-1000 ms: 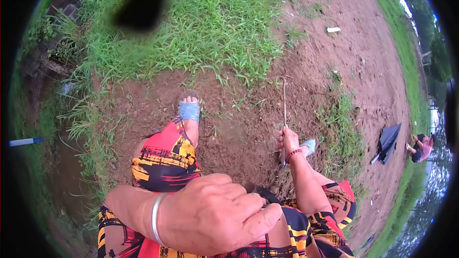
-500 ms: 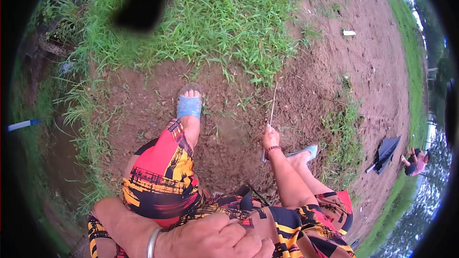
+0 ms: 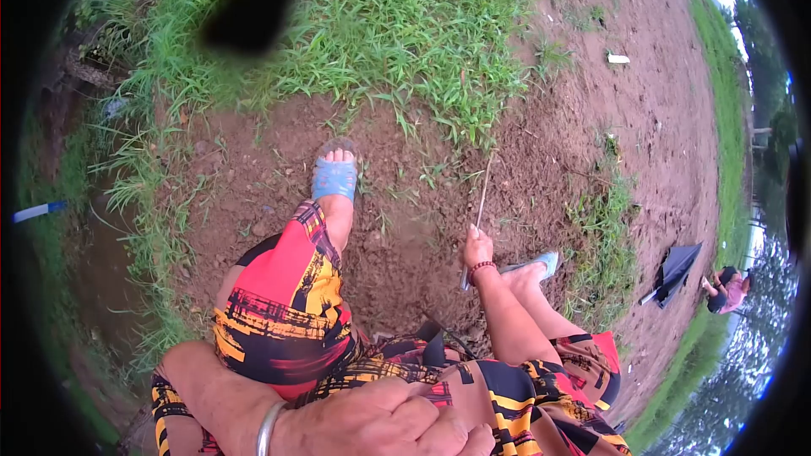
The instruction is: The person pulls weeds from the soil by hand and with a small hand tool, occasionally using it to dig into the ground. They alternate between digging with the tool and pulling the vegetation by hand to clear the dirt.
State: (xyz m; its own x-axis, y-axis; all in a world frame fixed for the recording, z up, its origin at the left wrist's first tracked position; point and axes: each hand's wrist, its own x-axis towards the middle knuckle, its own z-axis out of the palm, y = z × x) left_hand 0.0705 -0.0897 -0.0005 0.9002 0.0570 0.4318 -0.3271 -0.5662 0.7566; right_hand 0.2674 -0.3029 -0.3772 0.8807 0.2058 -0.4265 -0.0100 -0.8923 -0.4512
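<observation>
My right hand (image 3: 478,248), with a red bead bracelet at the wrist, is wrapped round a thin, rod-like tool (image 3: 485,190). Its narrow brownish shaft points away from me to the edge of the grass, and a pale grey end shows below the fist. Whether it has a blade is too fine to tell. Across my lap lies my left hand (image 3: 380,422), with a silver bangle at its wrist. Its fingers are curled over the patterned cloth (image 3: 287,312), their tips hidden. My feet, in blue slippers (image 3: 334,178), stand apart on bare soil (image 3: 397,270).
Green grass (image 3: 397,25) grows ahead, with muddy water (image 3: 114,279) to the left. A blue-and-white pole-like thing (image 3: 38,212) is at the far left. On the right lie a dark umbrella (image 3: 676,272) and a white scrap (image 3: 618,59). Beyond, a person (image 3: 726,291) crouches.
The view has shifted slightly. The far tip of the tool has dropped a little toward me, still in my right hand. My left hand stays on my lap. The distant person's posture has changed.
</observation>
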